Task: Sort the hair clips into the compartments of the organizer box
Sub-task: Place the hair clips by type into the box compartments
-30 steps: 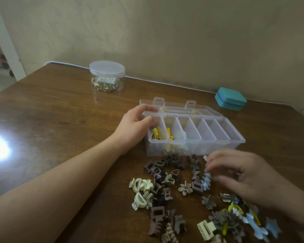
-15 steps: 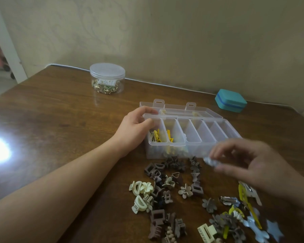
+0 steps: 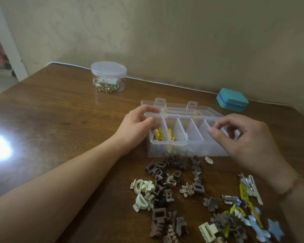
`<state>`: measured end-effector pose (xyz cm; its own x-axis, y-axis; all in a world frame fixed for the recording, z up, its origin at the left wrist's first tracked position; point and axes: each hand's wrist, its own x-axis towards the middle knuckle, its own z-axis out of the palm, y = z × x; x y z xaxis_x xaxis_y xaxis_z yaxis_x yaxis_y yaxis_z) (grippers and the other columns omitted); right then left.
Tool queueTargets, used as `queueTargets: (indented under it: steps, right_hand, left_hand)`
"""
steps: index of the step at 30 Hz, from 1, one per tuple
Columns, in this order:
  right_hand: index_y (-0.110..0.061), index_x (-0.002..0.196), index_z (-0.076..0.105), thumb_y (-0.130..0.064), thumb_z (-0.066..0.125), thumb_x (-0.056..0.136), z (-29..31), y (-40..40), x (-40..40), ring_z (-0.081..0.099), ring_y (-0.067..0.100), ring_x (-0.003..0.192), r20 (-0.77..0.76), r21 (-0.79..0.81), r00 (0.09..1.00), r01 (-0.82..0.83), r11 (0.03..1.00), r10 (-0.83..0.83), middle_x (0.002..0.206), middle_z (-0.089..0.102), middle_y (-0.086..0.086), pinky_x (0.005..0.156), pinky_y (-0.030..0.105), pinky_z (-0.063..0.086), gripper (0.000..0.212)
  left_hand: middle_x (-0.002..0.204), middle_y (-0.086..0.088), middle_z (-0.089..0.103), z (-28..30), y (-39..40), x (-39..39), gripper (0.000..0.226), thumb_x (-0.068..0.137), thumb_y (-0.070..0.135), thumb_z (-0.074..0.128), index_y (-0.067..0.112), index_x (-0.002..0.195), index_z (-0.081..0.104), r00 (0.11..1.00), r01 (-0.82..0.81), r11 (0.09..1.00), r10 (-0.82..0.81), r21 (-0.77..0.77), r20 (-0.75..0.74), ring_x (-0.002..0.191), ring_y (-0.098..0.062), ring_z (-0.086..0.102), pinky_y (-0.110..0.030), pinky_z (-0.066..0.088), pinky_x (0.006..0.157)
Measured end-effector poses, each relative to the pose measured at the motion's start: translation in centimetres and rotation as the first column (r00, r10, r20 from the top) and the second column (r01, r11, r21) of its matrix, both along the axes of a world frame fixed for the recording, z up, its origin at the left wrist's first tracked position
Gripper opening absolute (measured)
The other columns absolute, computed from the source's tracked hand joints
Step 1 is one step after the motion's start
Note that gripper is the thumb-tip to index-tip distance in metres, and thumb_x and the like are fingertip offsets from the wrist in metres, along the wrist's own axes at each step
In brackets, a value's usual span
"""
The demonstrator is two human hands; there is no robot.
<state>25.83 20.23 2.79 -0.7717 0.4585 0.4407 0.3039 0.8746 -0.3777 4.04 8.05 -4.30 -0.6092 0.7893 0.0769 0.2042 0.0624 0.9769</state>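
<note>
The organizer box (image 3: 182, 135) sits open on the worktop (image 3: 60, 120), its lid (image 3: 179, 108) folded back behind it. The left hand (image 3: 135, 127) grips the box's left end, thumb on the rim and fingers curled over the corner. The right hand (image 3: 244, 137) hovers over the box's right compartments, thumb and forefinger drawn close together; whether they pinch anything cannot be told. Yellow clips (image 3: 162, 135) lie in the two leftmost compartments. A small white clip (image 3: 208, 160) lies just in front of the box. Loose hair clips (image 3: 174, 190) lie scattered in front of the box, brown and cream ones to the left, blue and yellow to the right. A jar (image 3: 108, 77) stands well behind the box to the left; a teal case (image 3: 232, 99) sits behind it to the right.
</note>
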Motion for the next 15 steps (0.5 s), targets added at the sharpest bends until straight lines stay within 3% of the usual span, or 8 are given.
queueTargets:
  steps: [4, 9, 12, 15]
  right_hand:
    - [-0.042, 0.09, 0.06, -0.049, 0.059, 0.083, -0.2, -0.5, 4.8, 0.057, -0.005, 0.08, 0.223, -0.003, 0.965, -0.144, 0.99, 0.141, 0.089, 0.062, -0.025, 0.064, 0.005, 0.045, 0.01]
    - [-0.048, 0.099, 0.061, -0.055, 0.049, 0.085, -2.3, -0.2, 8.4, 0.054, -0.008, 0.089, 0.493, 0.067, 0.858, -0.199, 0.978, 0.141, 0.097, 0.057, -0.035, 0.06, 0.02, 0.052, 0.019]
    - [-0.053, 0.105, 0.059, -0.065, 0.042, 0.085, -3.0, -0.1, 8.4, 0.052, -0.009, 0.092, 0.535, 0.051, 0.831, -0.211, 0.976, 0.152, 0.099, 0.054, -0.038, 0.061, 0.014, 0.048, 0.029]
    - [-0.053, 0.1, 0.061, -0.066, 0.042, 0.082, -3.5, 0.1, 7.8, 0.051, -0.004, 0.095, 0.524, 0.054, 0.835, -0.225, 0.973, 0.164, 0.098, 0.054, -0.036, 0.062, 0.018, 0.049, 0.029]
  left_hand:
    - [0.097, -0.003, 0.075, 0.2, -0.1, 0.2, 0.052, 0.062, 0.044, 0.062, 0.031, 0.112, 0.067, 1.0, 0.016, 1.0, -0.016, -0.002, 0.013, 0.092, -0.016, 0.072, -0.049, 0.056, 0.095]
    - [0.093, -0.001, 0.076, 0.1, 0.0, 0.3, 0.041, 0.07, 0.034, 0.06, 0.031, 0.11, 0.067, 1.0, 0.007, 1.0, -0.007, -0.004, 0.009, 0.092, -0.018, 0.073, -0.048, 0.057, 0.093]
    - [0.092, -0.002, 0.078, 0.0, 0.0, 0.2, 0.038, 0.074, 0.028, 0.058, 0.029, 0.111, 0.067, 1.0, -0.002, 1.0, 0.002, -0.003, -0.002, 0.092, -0.018, 0.074, -0.048, 0.058, 0.093]
    - [0.096, -0.003, 0.078, 0.0, 0.0, 0.1, 0.039, 0.075, 0.028, 0.058, 0.029, 0.113, 0.067, 1.0, -0.002, 1.0, 0.002, -0.005, -0.007, 0.094, -0.019, 0.073, -0.048, 0.057, 0.093]
